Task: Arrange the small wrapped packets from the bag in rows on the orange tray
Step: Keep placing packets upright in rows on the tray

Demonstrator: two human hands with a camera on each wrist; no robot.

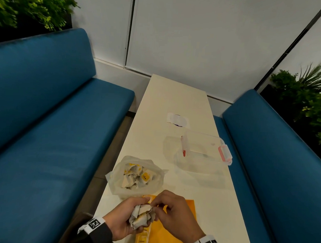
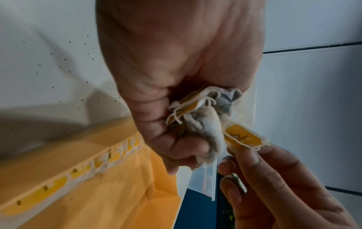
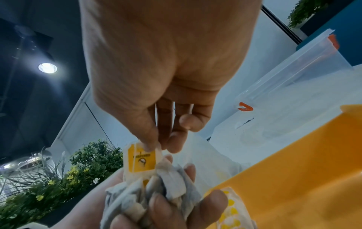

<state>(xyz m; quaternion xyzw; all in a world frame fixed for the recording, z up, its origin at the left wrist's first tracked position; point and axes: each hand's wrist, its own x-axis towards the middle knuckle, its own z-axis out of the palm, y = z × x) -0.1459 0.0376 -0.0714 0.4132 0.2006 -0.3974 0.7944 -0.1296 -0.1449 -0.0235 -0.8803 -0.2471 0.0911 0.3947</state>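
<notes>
From the head camera, the left hand is curled round a crumpled bunch of grey-white tea packets with yellow tags, held just above the flat orange plastic tray on the long white desk. The right hand pinches a packet at the top of the bunch. Beyond the tray stands the open translucent plastic bag, full of more packets. Further right lies a clear plastic box with pink clasps.

In the left wrist view, a row of packets lies along the tray's rim.

In the right wrist view, the right thumb and fingers grip the top edge of a yellow-printed packet, which touches the bunch below.
</notes>
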